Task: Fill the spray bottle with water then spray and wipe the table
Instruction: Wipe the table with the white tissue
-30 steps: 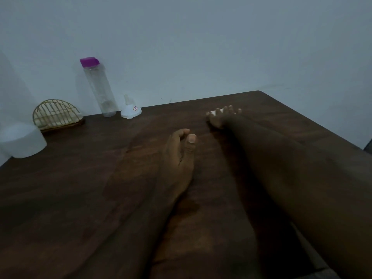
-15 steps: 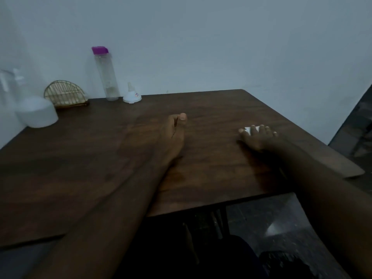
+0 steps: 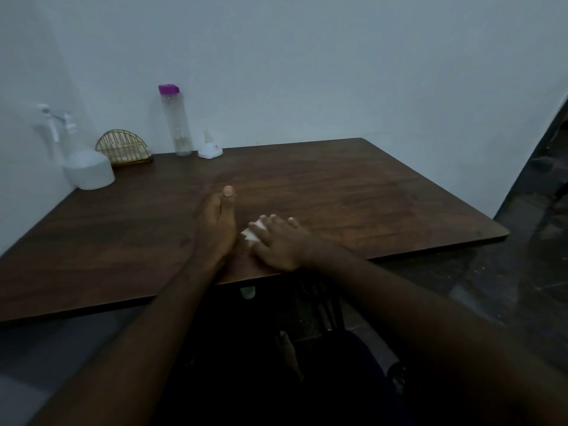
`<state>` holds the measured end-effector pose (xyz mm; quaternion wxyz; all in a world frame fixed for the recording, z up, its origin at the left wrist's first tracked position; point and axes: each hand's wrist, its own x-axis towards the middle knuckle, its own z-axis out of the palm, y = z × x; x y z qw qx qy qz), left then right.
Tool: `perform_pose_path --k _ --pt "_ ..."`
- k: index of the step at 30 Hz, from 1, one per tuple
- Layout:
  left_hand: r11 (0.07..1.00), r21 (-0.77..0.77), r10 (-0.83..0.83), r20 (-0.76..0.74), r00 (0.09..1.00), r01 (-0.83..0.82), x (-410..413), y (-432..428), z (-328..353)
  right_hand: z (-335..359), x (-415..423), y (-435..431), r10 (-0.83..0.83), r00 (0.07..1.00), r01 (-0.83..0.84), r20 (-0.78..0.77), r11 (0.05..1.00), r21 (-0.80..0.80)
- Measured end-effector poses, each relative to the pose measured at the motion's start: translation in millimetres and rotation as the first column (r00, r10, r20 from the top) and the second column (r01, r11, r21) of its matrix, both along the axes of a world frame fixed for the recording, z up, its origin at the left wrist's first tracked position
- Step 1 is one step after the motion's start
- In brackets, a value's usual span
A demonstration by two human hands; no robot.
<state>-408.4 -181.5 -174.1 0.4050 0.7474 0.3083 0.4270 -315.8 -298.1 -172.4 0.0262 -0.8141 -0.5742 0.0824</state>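
Since half a second ago my right hand [image 3: 278, 242] slid its small white wipe [image 3: 252, 234] leftward, flat-fingered, beside my relaxed left hand [image 3: 216, 226] on the dark wooden desk [image 3: 368, 192]. Filling and spraying look done, with the translucent white spray bottle [image 3: 83, 161] parked far left; wiping's still underway.

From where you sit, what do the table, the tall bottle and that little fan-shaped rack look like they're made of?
Table: dark brown wood or wood-look laminate; grain streaks show, with a dull sheen and a thin edge.
Tall bottle: clear plastic, probably; you can see through it, and its purple cap looks opaque and matte.
Rack: thin gold-coloured wires, likely metal, though the dim light leaves that open.
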Motion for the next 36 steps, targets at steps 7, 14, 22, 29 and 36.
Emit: perform_pose_path --k 7,14,22,29,36 --pt "0.991 -0.011 -0.131 -0.028 0.991 0.131 12.7 -34.5 8.5 -8.7 101.8 -103.4 -0.447 0.894 0.447 0.028 0.895 0.0" --pt "0.97 -0.048 -0.241 -0.044 0.97 0.239 36.1 -62.6 7.2 -25.7 16.5 -105.8 -0.142 0.984 0.113 0.107 0.964 0.241" --pt "0.934 -0.268 -0.217 0.097 0.971 0.236 12.6 -58.1 7.9 -27.6 -10.7 -82.4 0.236 0.936 -0.049 -0.261 0.821 0.569" --pt "0.963 -0.197 -0.177 0.066 0.982 0.187 3.9 -75.6 25.3 13.4 -7.2 -70.4 0.017 0.699 0.617 -0.715 0.492 0.615" --pt "0.821 -0.391 -0.314 0.298 0.902 0.415 14.7 -97.8 35.5 22.2 -22.8 -66.1 0.214 0.773 0.436 -0.597 0.504 0.746"
